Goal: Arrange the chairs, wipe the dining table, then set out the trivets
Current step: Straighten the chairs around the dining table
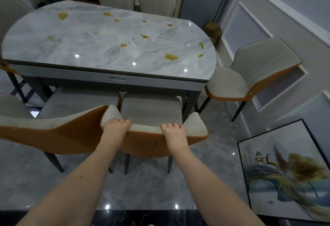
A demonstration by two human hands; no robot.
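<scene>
Right now the dining table (100, 47) fills the upper view, marble top w/ yellow-brown spills (171, 56) scattered across it. Near chair (148, 113) sits at the table's near long edge, seat partly under it, just beside a second chair (59, 129) on its left. Another chair (250, 75) stands at the table's right end, angled. Framed deer picture (289, 175) leans against the wall at right. My left hand (117, 126) & right hand (173, 131) both grip the near chair's backrest top, fingers curled over the edge.
</scene>
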